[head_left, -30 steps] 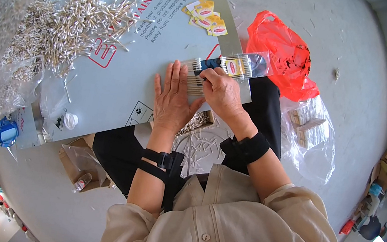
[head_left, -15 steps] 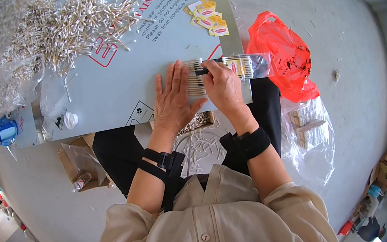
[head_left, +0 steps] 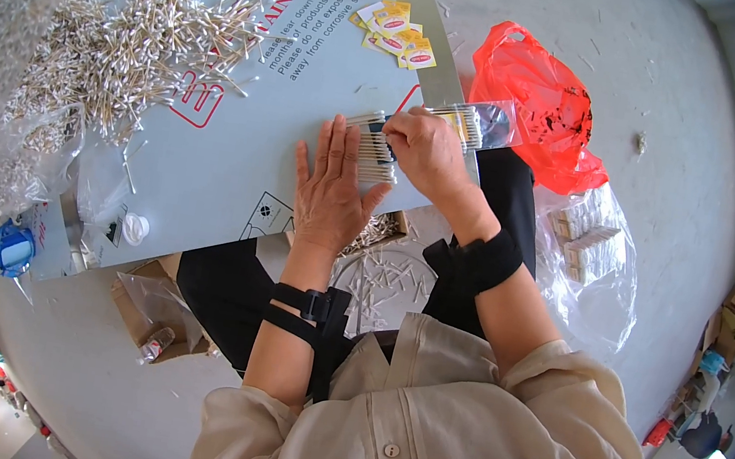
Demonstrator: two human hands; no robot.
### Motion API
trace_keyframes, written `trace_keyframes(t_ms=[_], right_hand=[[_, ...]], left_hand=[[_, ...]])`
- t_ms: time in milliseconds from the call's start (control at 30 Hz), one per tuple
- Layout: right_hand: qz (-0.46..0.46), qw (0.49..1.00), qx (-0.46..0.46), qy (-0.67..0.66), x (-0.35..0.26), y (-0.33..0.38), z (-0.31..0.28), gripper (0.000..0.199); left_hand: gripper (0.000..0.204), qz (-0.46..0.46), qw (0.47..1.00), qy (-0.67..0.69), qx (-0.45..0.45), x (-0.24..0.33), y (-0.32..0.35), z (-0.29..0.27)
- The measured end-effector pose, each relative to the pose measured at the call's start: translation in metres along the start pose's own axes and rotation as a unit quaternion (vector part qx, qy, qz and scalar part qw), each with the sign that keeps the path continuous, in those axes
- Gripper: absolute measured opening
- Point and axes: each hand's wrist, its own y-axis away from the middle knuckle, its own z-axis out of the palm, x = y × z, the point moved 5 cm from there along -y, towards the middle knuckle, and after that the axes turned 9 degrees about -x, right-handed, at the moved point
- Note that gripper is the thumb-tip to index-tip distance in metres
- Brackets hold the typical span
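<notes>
A row of white cotton swabs lies side by side on the sheet-covered table, with a dark strip running across them. My left hand rests flat, its fingers stretched out along the left ends of the swabs. Over their right part is my right hand, fingers curled and pressed together; what they pinch is hidden beneath them. Just beyond it, partly covered by that hand, lies a clear packet of cotton swabs with a yellow card inside.
A big heap of loose swabs spills from a clear bag at the left. Yellow cards lie near the far edge. Right of the table are a red plastic bag and a clear bag of packets. A swab box sits below the edge.
My right hand has shifted slightly, now covering more of the yellow card and uncovering more swab ends on the near side. My left hand has stayed almost in place.
</notes>
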Motion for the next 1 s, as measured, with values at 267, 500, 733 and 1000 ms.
trace_keyframes(t_ms=[267, 500, 733, 1000], right_hand=[[-0.089, 0.996, -0.02, 0.02, 0.001, -0.044, -0.004, 0.013], [-0.097, 0.993, -0.061, -0.011, 0.002, -0.021, -0.017, 0.035], [-0.078, 0.988, -0.102, 0.085, -0.008, 0.029, -0.007, 0.065], [-0.054, 0.995, -0.025, 0.081, 0.004, 0.014, -0.015, 0.057]], left_hand=[[0.081, -0.002, 1.0, -0.008, -0.006, 0.004, -0.002, 0.0], [0.075, -0.004, 1.0, 0.003, 0.0, -0.002, 0.002, 0.001], [0.075, -0.004, 1.0, 0.013, 0.002, 0.002, -0.001, -0.001], [0.075, -0.033, 0.999, 0.026, 0.002, 0.011, -0.015, 0.005]])
